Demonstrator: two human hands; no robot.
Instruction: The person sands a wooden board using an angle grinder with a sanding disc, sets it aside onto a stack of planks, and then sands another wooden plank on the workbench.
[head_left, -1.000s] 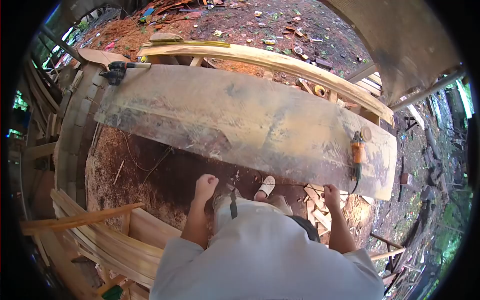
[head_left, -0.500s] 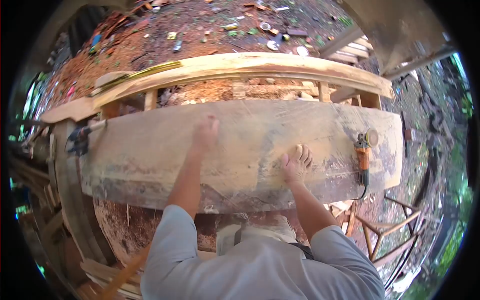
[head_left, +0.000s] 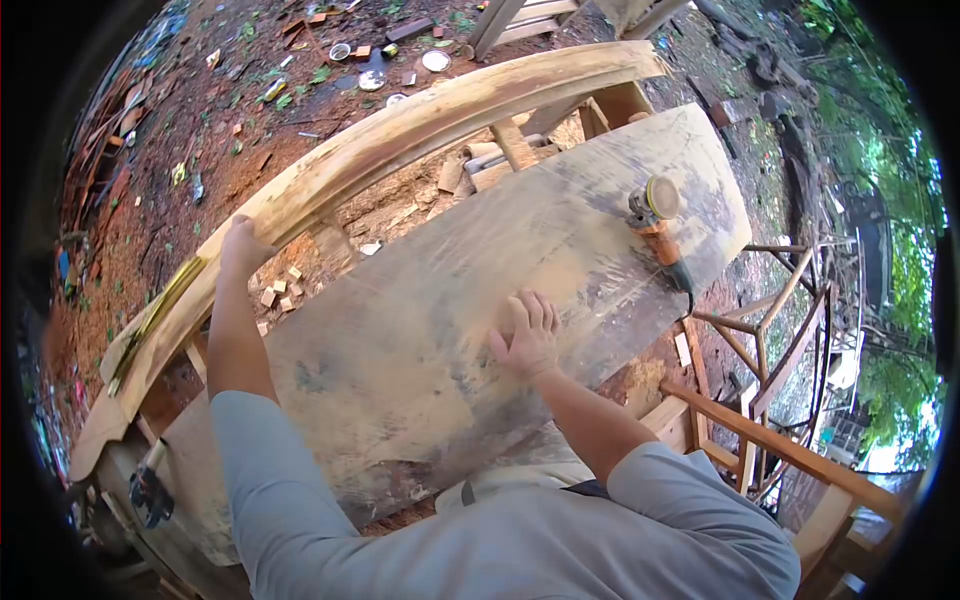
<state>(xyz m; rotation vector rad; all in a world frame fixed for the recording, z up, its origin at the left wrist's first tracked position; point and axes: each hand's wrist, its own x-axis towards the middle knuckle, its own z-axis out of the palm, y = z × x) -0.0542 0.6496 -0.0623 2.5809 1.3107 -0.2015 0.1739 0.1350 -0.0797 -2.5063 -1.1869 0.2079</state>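
One head-worn fisheye view, dark at the corners; looks forward and down past the wearer's shirt point(head_left: 560, 545), close above the table point(head_left: 400, 390), littered ground point(head_left: 330, 110) at top.

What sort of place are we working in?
Probably an outdoor woodworking area: an orange angle grinder lies on a scuffed worktable, with a long wooden beam and small wood blocks beyond it.

open-air woodworking workshop

a stained counter point(head_left: 400, 350) crosses the frame, with an orange grinder point(head_left: 660, 243) at right and a dark power tool point(head_left: 150, 497) at lower left. long timber point(head_left: 440, 120) runs beyond it, wood offcuts point(head_left: 283, 287) lie centre left, littered earth point(head_left: 250, 130) spreads across the upper left, and greenery point(head_left: 890, 200) lines the right edge.
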